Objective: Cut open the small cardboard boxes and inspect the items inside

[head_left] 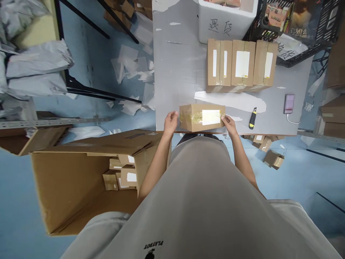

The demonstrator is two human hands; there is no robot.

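Note:
A taped brown box [187,118] with a white label lies at the front edge of the grey table [178,72]. My right hand [229,125] pinches the box's right end by the label's edge. Just off the left end of the box is my left hand [170,123], its fingers curled and a small gap between it and the cardboard; whether it holds anything is too small to tell. To the right lies a yellow and black box cutter [252,118]. Several similar labelled boxes [225,84] stand side by side behind.
A white foam bin [226,27] and a black crate [289,63] stand at the table's back. A phone [289,103] with a cable lies at the right. On the floor at the left, a big open carton [67,183] holds several small boxes.

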